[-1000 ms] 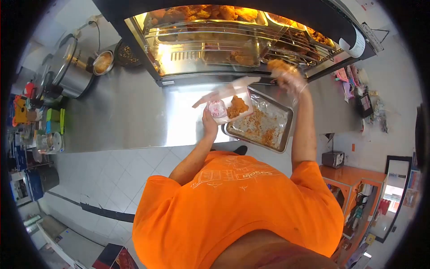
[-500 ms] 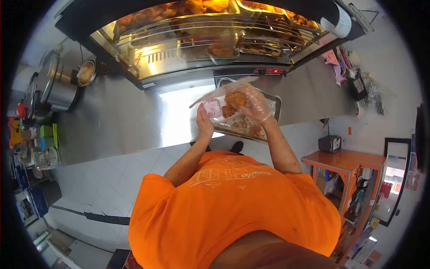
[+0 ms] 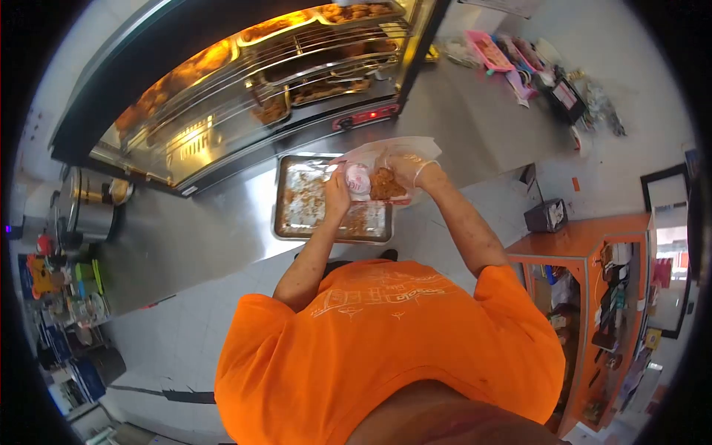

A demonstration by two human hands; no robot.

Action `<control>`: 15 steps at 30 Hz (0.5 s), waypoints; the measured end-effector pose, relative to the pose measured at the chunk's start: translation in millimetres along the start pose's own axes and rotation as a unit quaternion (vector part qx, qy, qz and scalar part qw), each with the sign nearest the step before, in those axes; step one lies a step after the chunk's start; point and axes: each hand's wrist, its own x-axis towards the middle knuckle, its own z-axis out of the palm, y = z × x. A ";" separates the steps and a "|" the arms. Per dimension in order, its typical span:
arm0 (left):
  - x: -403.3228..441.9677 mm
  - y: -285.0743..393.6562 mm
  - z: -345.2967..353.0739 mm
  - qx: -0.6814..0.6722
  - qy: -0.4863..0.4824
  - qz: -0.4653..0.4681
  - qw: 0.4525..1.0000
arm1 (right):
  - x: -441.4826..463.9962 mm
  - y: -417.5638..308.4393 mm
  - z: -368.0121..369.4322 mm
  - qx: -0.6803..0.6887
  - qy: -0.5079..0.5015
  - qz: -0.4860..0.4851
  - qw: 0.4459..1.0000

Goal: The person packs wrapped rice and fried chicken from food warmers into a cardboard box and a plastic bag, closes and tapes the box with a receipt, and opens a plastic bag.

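Observation:
My left hand (image 3: 338, 194) is closed on the near left side of a clear plastic bag (image 3: 421, 150), beside a white wrapped packet (image 3: 357, 179) with red print. Brown fried chicken (image 3: 386, 185) shows against the bag, just right of the packet. Wearing a thin clear glove, my right hand (image 3: 408, 170) is at the chicken with its fingers curled round the top of it; the fingertips are partly hidden by the plastic. Below and left of the bag lies a metal tray (image 3: 278, 215) scattered with brown crumbs.
A lit glass food warmer (image 3: 297, 122) with trays of fried food stands behind the steel counter (image 3: 185, 245). At the left is a large metal pot (image 3: 89, 204). Pink baskets (image 3: 489, 52) sit at the back right, and an orange shelf unit (image 3: 571, 241) is on the right.
The view has turned, and the tray now shows further left of my hands. My right hand has lowered with the chicken, which now sits beside the wrapped packet.

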 end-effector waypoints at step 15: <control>53.5 -33.7 263.4 -0.017 0.179 -0.098 0.979 | -112.1 149.9 35.6 0.118 0.399 0.112 0.902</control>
